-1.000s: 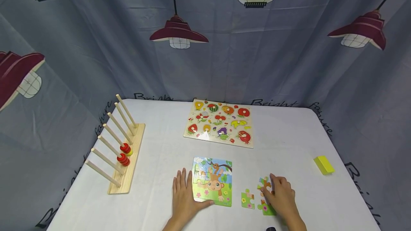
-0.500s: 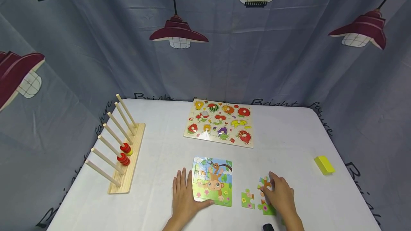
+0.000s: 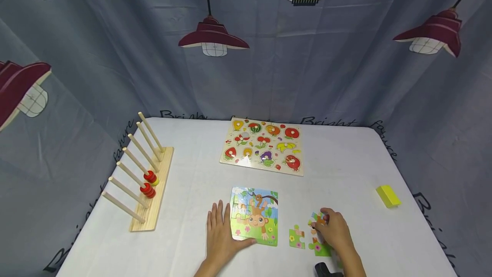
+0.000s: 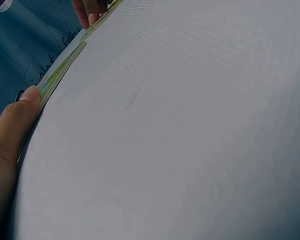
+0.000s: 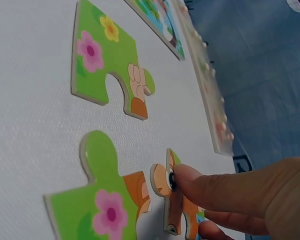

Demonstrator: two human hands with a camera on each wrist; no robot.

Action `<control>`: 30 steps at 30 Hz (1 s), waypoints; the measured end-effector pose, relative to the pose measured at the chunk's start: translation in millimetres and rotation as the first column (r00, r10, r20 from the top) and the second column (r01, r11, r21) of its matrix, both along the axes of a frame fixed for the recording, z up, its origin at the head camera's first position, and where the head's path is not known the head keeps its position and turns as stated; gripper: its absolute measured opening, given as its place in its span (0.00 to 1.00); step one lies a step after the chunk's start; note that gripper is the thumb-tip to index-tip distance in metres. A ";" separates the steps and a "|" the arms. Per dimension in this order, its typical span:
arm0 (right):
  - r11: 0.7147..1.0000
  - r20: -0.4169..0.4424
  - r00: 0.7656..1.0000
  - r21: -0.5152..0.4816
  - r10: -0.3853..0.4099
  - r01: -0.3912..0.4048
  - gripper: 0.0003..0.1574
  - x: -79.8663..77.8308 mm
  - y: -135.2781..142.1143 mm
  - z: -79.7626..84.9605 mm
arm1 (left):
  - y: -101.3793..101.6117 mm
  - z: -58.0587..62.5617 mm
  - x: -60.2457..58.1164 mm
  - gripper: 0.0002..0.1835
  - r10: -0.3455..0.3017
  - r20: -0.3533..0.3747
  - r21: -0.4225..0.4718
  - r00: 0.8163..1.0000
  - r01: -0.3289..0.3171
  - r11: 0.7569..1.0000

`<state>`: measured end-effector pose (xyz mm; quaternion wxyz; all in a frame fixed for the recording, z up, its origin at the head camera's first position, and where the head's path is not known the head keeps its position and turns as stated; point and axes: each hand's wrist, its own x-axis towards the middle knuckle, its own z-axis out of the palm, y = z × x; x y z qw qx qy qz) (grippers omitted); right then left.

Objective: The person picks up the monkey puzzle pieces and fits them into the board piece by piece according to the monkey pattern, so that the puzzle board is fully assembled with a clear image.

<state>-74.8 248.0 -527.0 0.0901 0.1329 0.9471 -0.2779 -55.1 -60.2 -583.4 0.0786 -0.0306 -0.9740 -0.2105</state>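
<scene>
While your right hand pinches the monkey-eye puzzle piece just beside the single-pink-flower piece, favour a light edge grip; your left hand, fingers extended, best steadies the monkey jigsaw.

White table, toys laid well spread.
Surface pale, fine-grained (weave-like texture, seen close in the right wrist view). Left side: wooden peg rack, base flat, seven pegs. Far edge, middle: fruit board, flat, slightly askew. Nearer: monkey puzzle, flat in its tray. Right of it: green flowered piece, lying apart from the tray; just beside that, pink-flowered piece, also flat. Towards right edge: yellow block, well apart from the rest.
</scene>
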 end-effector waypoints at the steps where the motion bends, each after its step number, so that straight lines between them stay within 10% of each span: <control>1: 1.000 0.005 1.000 -0.009 -0.001 0.001 0.38 -0.6 0.6 0.3 | 0.0 0.2 0.0 0.70 0.000 0.002 0.001 1.000 0.000 1.000; 30: 0.991 -0.003 0.999 -0.130 -0.039 0.039 0.35 2.1 -0.4 3.9 | 0.3 2.3 0.9 0.70 0.000 0.025 0.011 1.000 -0.001 1.000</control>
